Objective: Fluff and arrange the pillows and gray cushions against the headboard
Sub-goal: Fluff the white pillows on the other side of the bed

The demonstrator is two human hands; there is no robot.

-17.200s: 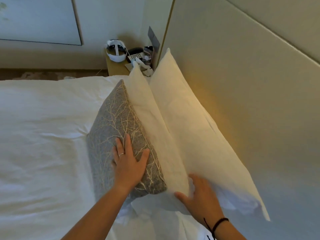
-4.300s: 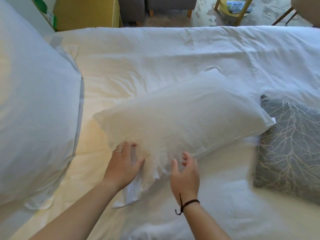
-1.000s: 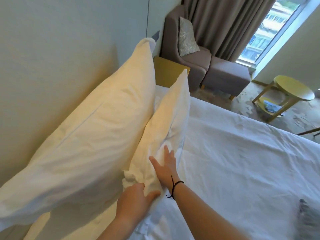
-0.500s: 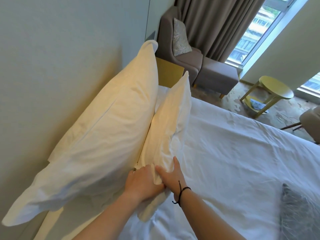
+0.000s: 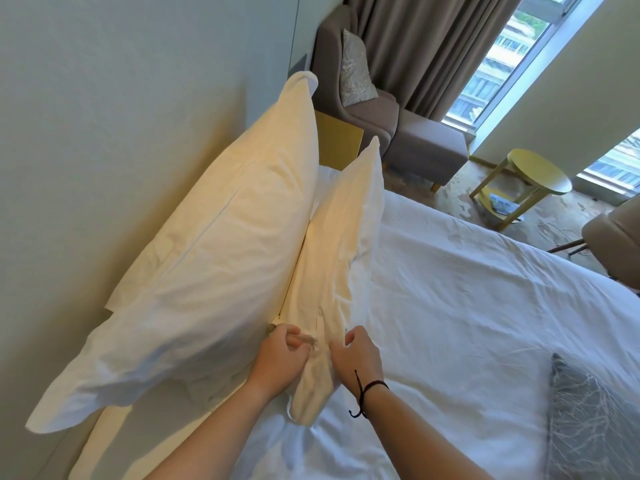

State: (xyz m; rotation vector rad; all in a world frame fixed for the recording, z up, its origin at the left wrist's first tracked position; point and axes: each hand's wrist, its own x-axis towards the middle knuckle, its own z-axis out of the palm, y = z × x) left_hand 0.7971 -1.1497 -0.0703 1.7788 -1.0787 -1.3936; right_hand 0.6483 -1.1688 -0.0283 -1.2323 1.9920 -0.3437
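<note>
Two white pillows stand on edge along the headboard (image 5: 104, 116). The large pillow (image 5: 214, 258) leans against the padded panel, its cover creased and its near corner drooping in a loose flap. The small pillow (image 5: 341, 237) stands just in front, touching the large one along its length; its far corner rises to a point, and its near end narrows into a bunched, wrinkled tail.

The left hand (image 5: 282, 360) and right hand (image 5: 356, 358) flank that tail. The left fingers are curled together, pinching a fold of the cover. The right fingers curl against the opposite side of the fabric; whether they clamp it or only press on it cannot be told. A dark cord circles the right wrist.

A gray cushion (image 5: 588, 420) lies flat on the bed (image 5: 467, 306), well apart from the pillows; it is cut off by the right and bottom edges and slightly blurred, showing a pale branching pattern on woven cloth.

The bed sheet is white and finely rumpled. Beyond the pillows, a yellow nightstand (image 5: 337, 140) is mostly hidden behind them. A brown upholstered armchair (image 5: 367, 109) holds a second patterned cushion, standing before a pleated curtain (image 5: 426, 46). A round yellow side table (image 5: 530, 181) stands by the window.
</note>
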